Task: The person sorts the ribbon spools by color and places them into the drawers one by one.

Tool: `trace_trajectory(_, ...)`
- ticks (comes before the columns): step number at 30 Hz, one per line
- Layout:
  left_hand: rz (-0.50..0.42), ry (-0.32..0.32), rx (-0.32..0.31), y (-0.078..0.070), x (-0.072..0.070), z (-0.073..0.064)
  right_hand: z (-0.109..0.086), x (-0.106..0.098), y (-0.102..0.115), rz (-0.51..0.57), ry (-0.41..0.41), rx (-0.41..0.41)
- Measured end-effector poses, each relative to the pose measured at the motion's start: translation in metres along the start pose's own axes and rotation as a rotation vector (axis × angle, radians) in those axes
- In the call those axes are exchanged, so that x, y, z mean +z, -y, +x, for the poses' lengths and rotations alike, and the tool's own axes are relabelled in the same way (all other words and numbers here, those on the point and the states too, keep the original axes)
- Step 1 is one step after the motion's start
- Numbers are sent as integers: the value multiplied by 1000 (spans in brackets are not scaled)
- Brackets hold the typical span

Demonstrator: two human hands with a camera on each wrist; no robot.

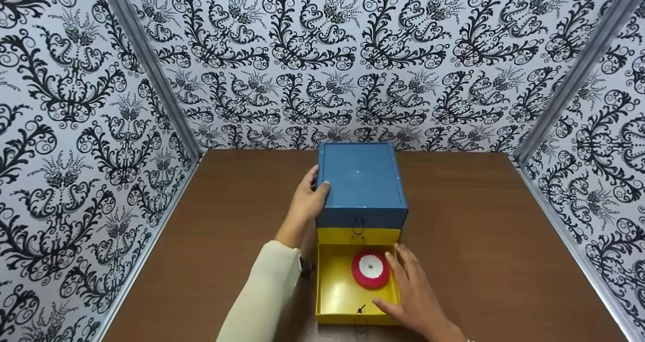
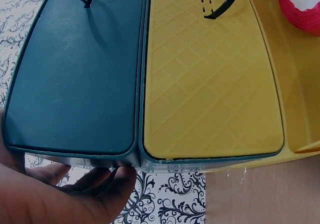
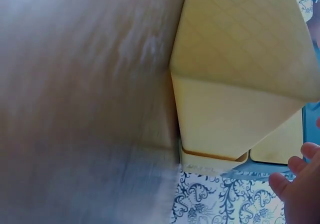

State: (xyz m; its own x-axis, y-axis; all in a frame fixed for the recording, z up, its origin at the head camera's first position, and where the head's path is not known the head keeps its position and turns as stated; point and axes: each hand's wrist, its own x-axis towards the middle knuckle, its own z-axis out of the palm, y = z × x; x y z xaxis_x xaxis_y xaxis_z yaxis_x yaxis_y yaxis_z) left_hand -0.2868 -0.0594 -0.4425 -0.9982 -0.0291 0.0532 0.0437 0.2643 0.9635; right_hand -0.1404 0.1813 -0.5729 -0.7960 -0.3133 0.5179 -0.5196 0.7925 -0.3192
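A small blue drawer unit [image 1: 360, 176] stands on the table, its lowest yellow drawer [image 1: 335, 291] pulled out toward me. Inside that drawer, near its right wall, lies a roll of pinkish-red ribbon [image 1: 370, 283] with a white centre. My left hand [image 1: 310, 196] holds the unit by its left side, thumb over the top edge and fingers along the side wall. Over the drawer's right wall is my right hand [image 1: 415, 291], fingers and thumb apart, fingertips close to the ribbon roll. In the right wrist view only some fingers [image 3: 295, 176] show.
Above the open drawer are a closed yellow drawer front [image 2: 210, 84] and a closed blue one [image 2: 75, 79], each with a dark loop handle. The brown table [image 1: 242, 196] meets patterned walls [image 1: 332, 80] at the back and sides.
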Motion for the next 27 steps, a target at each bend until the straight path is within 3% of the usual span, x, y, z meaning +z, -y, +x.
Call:
trace_trajectory(8, 1, -6, -13, 0, 0, -1, -5, 2, 4, -29, 100, -94)
trace_trajectory(13, 13, -11, -7, 1, 0, -1, -4, 4, 4, -54, 106, -174)
trace_trajectory(21, 15, -6, 6, 0, 0, 0, 0, 3, 6, -103, 136, -199)
trace_trajectory(27, 22, -5, 13, 0, 0, -1, 7, 6, 5, -151, 124, -282)
